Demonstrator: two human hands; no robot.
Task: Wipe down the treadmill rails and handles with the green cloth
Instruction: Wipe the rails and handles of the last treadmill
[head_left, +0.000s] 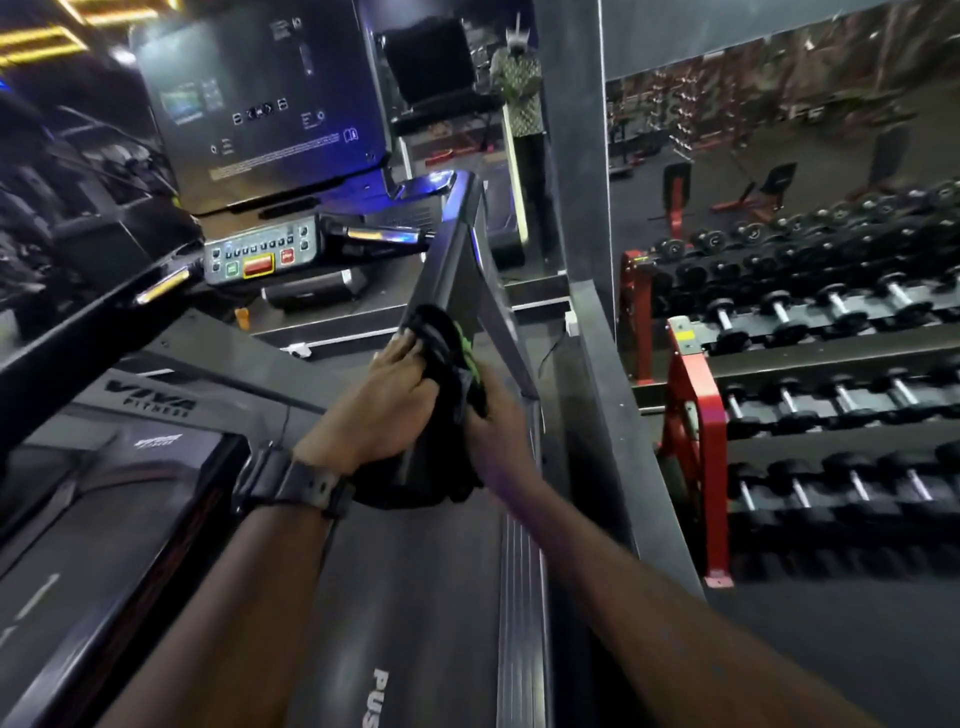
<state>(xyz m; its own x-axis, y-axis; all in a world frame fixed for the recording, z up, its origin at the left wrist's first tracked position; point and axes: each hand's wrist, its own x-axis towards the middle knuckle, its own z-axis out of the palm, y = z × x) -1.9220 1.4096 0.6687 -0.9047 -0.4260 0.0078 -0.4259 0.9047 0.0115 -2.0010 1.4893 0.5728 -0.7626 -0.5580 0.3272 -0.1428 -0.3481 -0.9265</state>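
room: dim gym, dumbbell rack (810, 332) well right of the treadmill deck (415, 597).
cloth (452, 364): lay bunched on the right rail (457, 270), mostly dark, green barely showing.
left hand (379, 410): clutched the cloth.
right hand (498, 431): close beside, fingers curled in its folds, partly hidden.

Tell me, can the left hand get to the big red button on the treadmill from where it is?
Probably yes. The left hand holds the cloth on the right rail, and the red button sits ahead and to its left, with nothing visible between them. It would have to let go of the cloth first.
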